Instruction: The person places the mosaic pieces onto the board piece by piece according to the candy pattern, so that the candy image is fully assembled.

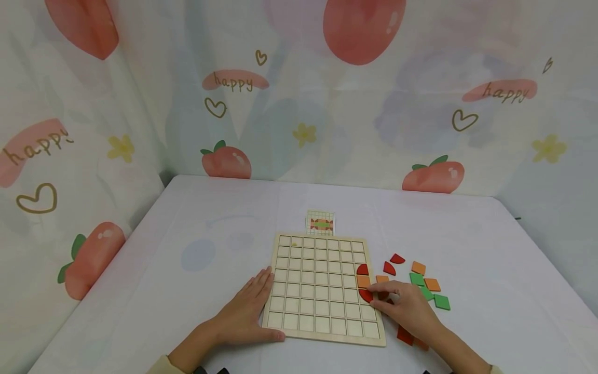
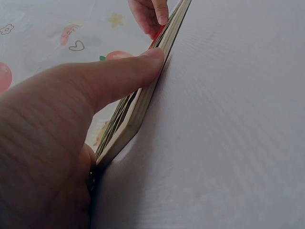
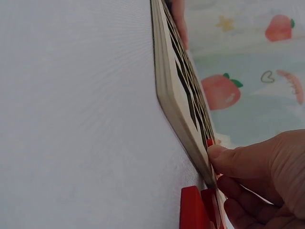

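Observation:
A wooden grid board (image 1: 322, 294) lies flat on the table. Along its left edge rests my left hand (image 1: 245, 310), fingers straight, thumb on the near edge; in the left wrist view that thumb (image 2: 128, 71) presses the rim. My right hand (image 1: 406, 306) is at the board's right side, thumb and index finger pinching a red quarter-circle tile (image 1: 365, 295) in the rightmost column. Just beyond that tile, an orange square tile (image 1: 363, 281) and another red quarter-circle tile (image 1: 362, 269) sit in the same column. In the right wrist view, the pinched tile is mostly hidden by the thumb (image 3: 224, 155).
Behind the board lies a small pattern card (image 1: 321, 224). Loose tiles are scattered to the right: green tiles (image 1: 442, 302), orange squares (image 1: 418, 268) and red quarter circles (image 1: 397, 258). More red tiles (image 1: 405, 335) lie partly under the right wrist. A printed curtain (image 1: 299, 104) encloses the table.

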A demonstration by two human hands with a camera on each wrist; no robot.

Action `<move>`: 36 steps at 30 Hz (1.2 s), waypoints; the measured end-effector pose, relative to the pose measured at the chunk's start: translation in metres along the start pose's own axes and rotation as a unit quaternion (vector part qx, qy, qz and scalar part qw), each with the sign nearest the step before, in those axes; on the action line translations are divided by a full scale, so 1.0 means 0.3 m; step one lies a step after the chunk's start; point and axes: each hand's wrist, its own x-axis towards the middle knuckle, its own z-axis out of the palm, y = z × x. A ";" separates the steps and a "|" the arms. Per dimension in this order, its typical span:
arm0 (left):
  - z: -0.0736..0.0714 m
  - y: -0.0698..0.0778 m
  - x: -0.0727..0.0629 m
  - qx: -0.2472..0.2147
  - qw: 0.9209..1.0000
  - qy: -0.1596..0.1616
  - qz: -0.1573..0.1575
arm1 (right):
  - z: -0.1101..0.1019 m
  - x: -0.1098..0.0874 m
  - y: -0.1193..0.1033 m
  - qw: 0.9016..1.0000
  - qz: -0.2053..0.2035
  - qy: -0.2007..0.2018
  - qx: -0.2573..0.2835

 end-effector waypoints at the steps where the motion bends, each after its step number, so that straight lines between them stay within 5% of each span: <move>1: 0.000 0.000 0.000 -0.001 1.000 0.000 0.000 | -0.001 0.000 -0.001 1.000 0.002 -0.001 -0.001; 13: 0.000 0.001 0.003 -0.006 1.000 0.002 -0.002 | -0.022 0.008 -0.001 1.000 0.015 -0.004 0.002; 22: -0.007 0.005 0.001 -0.010 1.000 -0.006 -0.006 | -0.081 0.053 0.033 0.998 -0.010 0.046 -0.053; 31: -0.009 0.007 -0.002 -0.008 1.000 -0.003 -0.001 | -0.117 0.114 0.106 0.997 0.040 0.040 -0.051; 36: -0.008 0.005 -0.001 -0.005 1.000 0.000 0.001 | -0.131 0.146 0.150 0.997 0.019 0.046 -0.062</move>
